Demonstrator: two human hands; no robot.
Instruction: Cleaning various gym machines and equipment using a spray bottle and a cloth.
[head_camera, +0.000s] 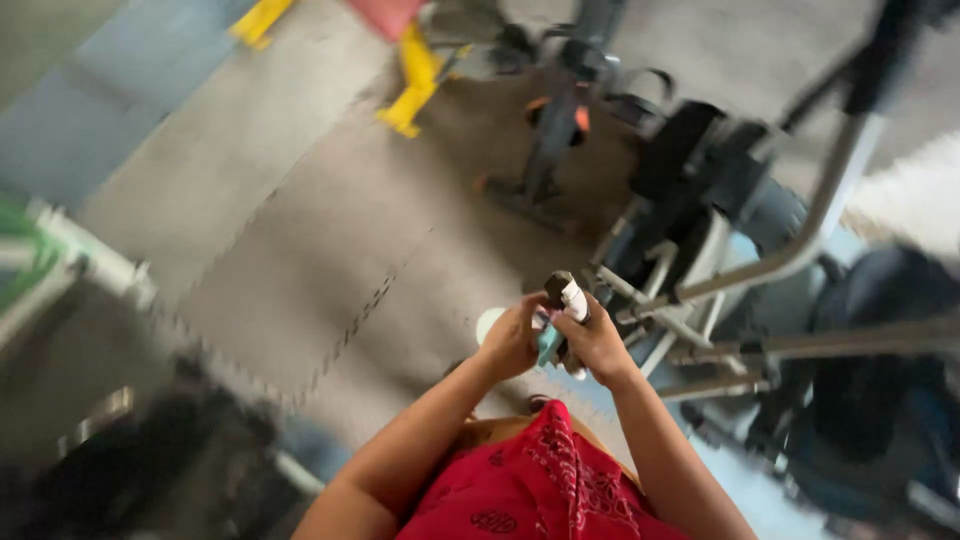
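Left hand (512, 338): fingers curled against the bottle's left side, at its lower part.
Bottle (566, 297): small, dark with a white band, upright between both hands, its top clear above the fingers.
Right hand (598, 345): fingers wrapped tight around the bottle's lower body.

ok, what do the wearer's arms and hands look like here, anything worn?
Both forearms are bare: no sleeves show, no gloves. The left hand and right hand show no rings, watch or bands as far as the blur allows. Below them is a red patterned garment.

Red patterned cloth (540, 485), black-and-white handle (567, 295), yellow frame (415, 80), grey speckled floor mats (300, 230).
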